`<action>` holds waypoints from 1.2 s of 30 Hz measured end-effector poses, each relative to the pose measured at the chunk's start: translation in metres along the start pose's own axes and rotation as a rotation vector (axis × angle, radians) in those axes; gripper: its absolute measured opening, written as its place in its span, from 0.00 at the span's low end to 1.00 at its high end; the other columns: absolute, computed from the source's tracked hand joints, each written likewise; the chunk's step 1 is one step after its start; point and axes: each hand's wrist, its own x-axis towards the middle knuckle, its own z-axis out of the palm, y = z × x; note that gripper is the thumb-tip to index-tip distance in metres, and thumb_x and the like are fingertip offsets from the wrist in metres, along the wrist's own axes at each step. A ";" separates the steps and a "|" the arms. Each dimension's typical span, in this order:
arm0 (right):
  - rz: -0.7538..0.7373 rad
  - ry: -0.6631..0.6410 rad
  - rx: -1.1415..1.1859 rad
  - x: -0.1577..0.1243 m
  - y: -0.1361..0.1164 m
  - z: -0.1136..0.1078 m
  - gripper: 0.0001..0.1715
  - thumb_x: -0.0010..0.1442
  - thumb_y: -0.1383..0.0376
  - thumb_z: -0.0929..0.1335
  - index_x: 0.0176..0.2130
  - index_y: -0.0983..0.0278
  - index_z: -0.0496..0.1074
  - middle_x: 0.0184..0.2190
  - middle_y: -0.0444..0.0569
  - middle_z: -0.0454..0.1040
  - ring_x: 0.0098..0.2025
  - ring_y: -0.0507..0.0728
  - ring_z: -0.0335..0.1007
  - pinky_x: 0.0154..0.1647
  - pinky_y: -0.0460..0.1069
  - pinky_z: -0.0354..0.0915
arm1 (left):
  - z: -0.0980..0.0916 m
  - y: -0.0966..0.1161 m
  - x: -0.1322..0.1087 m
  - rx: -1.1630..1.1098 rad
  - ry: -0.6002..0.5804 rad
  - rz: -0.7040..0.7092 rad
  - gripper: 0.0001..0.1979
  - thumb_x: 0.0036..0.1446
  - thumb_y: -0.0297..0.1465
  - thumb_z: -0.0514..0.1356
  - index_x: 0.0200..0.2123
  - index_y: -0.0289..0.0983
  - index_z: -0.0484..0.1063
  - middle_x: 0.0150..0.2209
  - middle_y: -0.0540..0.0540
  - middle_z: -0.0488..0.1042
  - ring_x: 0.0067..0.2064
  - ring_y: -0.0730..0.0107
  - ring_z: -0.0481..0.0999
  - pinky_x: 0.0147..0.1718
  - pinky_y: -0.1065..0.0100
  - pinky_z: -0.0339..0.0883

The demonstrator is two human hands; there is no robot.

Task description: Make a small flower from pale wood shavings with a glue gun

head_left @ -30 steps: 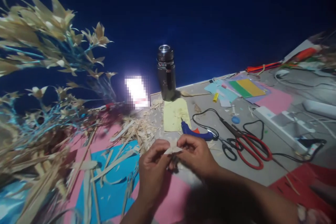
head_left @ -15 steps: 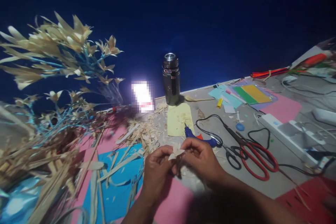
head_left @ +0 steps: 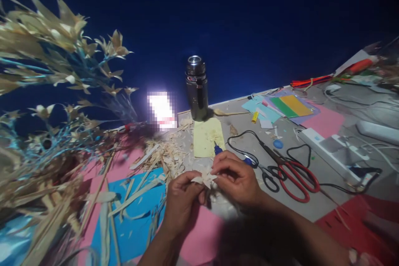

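A small cream flower [head_left: 205,178] with pointed petals, which look like dried husk, is held between my two hands. My left hand [head_left: 184,194] pinches it from below and the left. With thumb and fingertips closed at a petal, my right hand [head_left: 238,178] grips its right side. Just beyond the right hand lies a blue glue gun [head_left: 217,148], its nozzle over a yellow sheet [head_left: 204,139] and most of its body hidden by that hand. Red-handled scissors [head_left: 296,181] and smaller black-handled scissors [head_left: 270,178] rest to the right.
A dark flask [head_left: 197,95] stands behind the yellow sheet, beside a bright blurred-out panel [head_left: 162,110]. Husk flowers on blue stems [head_left: 77,60] rise at the left above husk strips [head_left: 52,216] and blue paper [head_left: 131,232]. A white power strip [head_left: 330,156] with cords lies right.
The view has shifted, so the surroundings sit slightly further left and higher. The flower has turned in my fingers and shows more spread petals. My right hand now covers more of the glue gun.
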 end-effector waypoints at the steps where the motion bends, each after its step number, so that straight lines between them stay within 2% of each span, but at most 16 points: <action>1: -0.014 -0.009 -0.008 0.000 0.000 0.000 0.08 0.57 0.73 0.70 0.35 0.61 0.77 0.37 0.49 0.72 0.30 0.52 0.66 0.24 0.45 0.59 | -0.001 -0.001 0.000 -0.006 0.000 0.000 0.15 0.45 0.38 0.75 0.31 0.37 0.78 0.13 0.53 0.71 0.16 0.72 0.67 0.20 0.70 0.63; 4: -0.031 -0.019 -0.002 -0.001 0.000 0.000 0.07 0.59 0.73 0.70 0.36 0.62 0.76 0.36 0.50 0.72 0.31 0.53 0.67 0.25 0.45 0.60 | -0.002 -0.003 0.001 0.003 -0.002 0.010 0.15 0.48 0.40 0.74 0.31 0.35 0.78 0.13 0.54 0.70 0.17 0.74 0.66 0.21 0.71 0.62; 8: 0.070 -0.013 0.011 -0.001 -0.001 0.002 0.05 0.60 0.71 0.69 0.36 0.62 0.76 0.36 0.50 0.72 0.34 0.54 0.69 0.28 0.46 0.62 | -0.003 -0.004 0.002 0.026 0.004 0.008 0.16 0.48 0.41 0.74 0.30 0.36 0.76 0.12 0.55 0.68 0.16 0.76 0.64 0.20 0.72 0.59; 12: 0.130 -0.084 0.041 -0.001 -0.002 0.006 0.03 0.59 0.69 0.69 0.34 0.63 0.75 0.32 0.48 0.71 0.32 0.53 0.68 0.29 0.46 0.62 | -0.005 -0.004 0.002 0.020 -0.020 0.014 0.16 0.48 0.42 0.74 0.30 0.36 0.76 0.13 0.56 0.67 0.17 0.76 0.64 0.21 0.72 0.60; 16: 0.152 -0.098 0.059 -0.001 -0.002 0.009 0.00 0.57 0.68 0.70 0.33 0.64 0.74 0.30 0.46 0.70 0.27 0.51 0.64 0.25 0.44 0.58 | -0.004 -0.002 0.001 0.054 0.002 0.048 0.11 0.48 0.36 0.74 0.29 0.37 0.79 0.14 0.55 0.68 0.18 0.76 0.65 0.22 0.73 0.61; 20: 0.200 -0.132 0.070 0.000 -0.003 0.007 0.01 0.56 0.69 0.70 0.31 0.64 0.74 0.29 0.45 0.71 0.26 0.50 0.63 0.24 0.44 0.57 | 0.000 0.004 0.002 0.080 -0.009 0.131 0.06 0.46 0.28 0.73 0.22 0.36 0.79 0.18 0.53 0.70 0.19 0.77 0.67 0.21 0.74 0.62; 27: 0.319 -0.216 0.155 0.004 -0.003 0.002 0.03 0.51 0.71 0.70 0.30 0.64 0.73 0.30 0.44 0.71 0.26 0.49 0.63 0.25 0.43 0.59 | -0.006 0.012 0.007 0.171 -0.125 0.228 0.04 0.48 0.26 0.72 0.23 0.38 0.83 0.24 0.48 0.76 0.21 0.74 0.71 0.20 0.72 0.66; 31: 0.218 -0.197 0.057 0.003 -0.001 0.001 0.07 0.50 0.74 0.66 0.30 0.64 0.73 0.29 0.44 0.71 0.28 0.50 0.65 0.27 0.44 0.59 | -0.010 0.015 0.008 0.182 -0.184 0.139 0.05 0.46 0.28 0.74 0.22 0.37 0.83 0.26 0.47 0.76 0.22 0.74 0.72 0.21 0.72 0.67; 36: 0.035 -0.180 -0.055 -0.001 0.004 0.003 0.10 0.52 0.76 0.65 0.30 0.63 0.72 0.28 0.45 0.70 0.30 0.52 0.67 0.30 0.45 0.60 | -0.007 0.014 0.006 0.109 -0.178 0.027 0.08 0.45 0.31 0.75 0.23 0.35 0.81 0.27 0.49 0.74 0.20 0.77 0.70 0.21 0.72 0.67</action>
